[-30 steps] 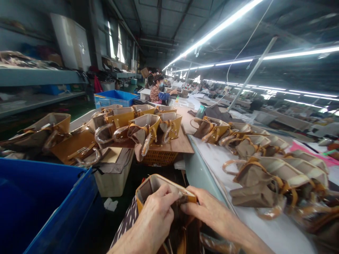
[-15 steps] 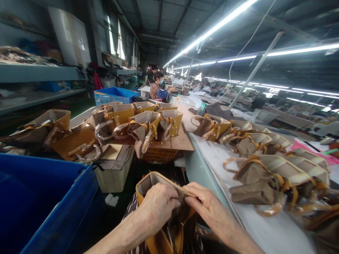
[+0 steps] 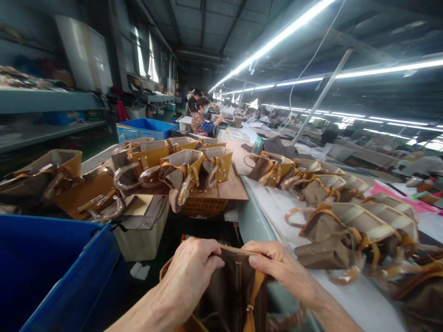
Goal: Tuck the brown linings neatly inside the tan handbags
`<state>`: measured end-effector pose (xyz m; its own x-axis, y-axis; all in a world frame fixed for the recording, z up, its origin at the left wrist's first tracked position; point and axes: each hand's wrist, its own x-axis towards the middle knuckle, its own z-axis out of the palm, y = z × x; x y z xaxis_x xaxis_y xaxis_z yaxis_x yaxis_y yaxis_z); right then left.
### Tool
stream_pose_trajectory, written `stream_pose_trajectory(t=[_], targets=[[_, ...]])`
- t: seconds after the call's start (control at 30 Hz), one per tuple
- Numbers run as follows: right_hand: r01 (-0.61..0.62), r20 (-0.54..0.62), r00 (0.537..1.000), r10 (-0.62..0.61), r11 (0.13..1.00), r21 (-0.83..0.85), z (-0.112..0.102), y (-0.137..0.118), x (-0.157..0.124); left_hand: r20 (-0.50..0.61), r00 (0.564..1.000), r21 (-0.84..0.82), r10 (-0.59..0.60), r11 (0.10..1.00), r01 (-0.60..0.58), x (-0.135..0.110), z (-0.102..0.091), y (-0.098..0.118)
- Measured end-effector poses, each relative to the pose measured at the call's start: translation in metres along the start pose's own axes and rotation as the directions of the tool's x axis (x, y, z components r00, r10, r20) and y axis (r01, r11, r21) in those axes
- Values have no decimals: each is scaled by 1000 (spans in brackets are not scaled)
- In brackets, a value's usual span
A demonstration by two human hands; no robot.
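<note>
A brown handbag (image 3: 230, 286) with tan trim and a tan strap is held low in front of me, its top edge stretched between both hands. My left hand (image 3: 195, 267) is closed on the left part of that edge, thumb on the near side. On the right part, my right hand (image 3: 272, 260) pinches the rim between thumb and fingers. A metal stud shows on the strap below my right hand. The bag's lower part runs out of the picture, and its inside is mostly hidden.
Several similar bags (image 3: 187, 159) stand on a wooden board (image 3: 221, 191) ahead; more bags (image 3: 346, 221) line the white-topped table (image 3: 349, 295) at right. A large blue bin (image 3: 62, 272) is at left, beside a pale crate (image 3: 141, 240). Farther off sits a co-worker (image 3: 204, 122).
The bag has turned so its brown side faces me, and its opening is less visible. My left hand has shifted left along the rim. The view has swung slightly right.
</note>
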<state>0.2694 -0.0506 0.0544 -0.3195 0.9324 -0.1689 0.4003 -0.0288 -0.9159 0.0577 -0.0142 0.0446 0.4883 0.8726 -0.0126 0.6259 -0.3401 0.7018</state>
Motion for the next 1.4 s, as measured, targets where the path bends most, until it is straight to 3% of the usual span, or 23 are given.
stream_pose_trajectory(t=[0.23, 0.3, 0.43, 0.53, 0.63, 1.4], targets=[[-31, 90, 996, 22, 994, 101, 15, 12, 7, -43, 998, 188, -46, 981, 53, -25, -14, -12], [-40, 94, 995, 29, 993, 113, 17, 16, 5, -106, 994, 225, -24, 973, 47, -29, -13, -19], [-60, 99, 994, 48, 991, 123, 17, 16, 1, -235, 972, 120, 23, 993, 5, -27, -11, -32], [-73, 103, 993, 61, 991, 114, 17, 11, -1, -149, 989, -11, -1, 1000, -1, -20, -13, -43], [-96, 93, 992, 86, 989, 109, 17, 5, -2, -70, 997, -37, -18, 999, 15, -14, -17, -50], [-32, 73, 997, 32, 999, 3, 21, -6, -3, -120, 986, -80, -115, 991, 106, -10, -12, -57]])
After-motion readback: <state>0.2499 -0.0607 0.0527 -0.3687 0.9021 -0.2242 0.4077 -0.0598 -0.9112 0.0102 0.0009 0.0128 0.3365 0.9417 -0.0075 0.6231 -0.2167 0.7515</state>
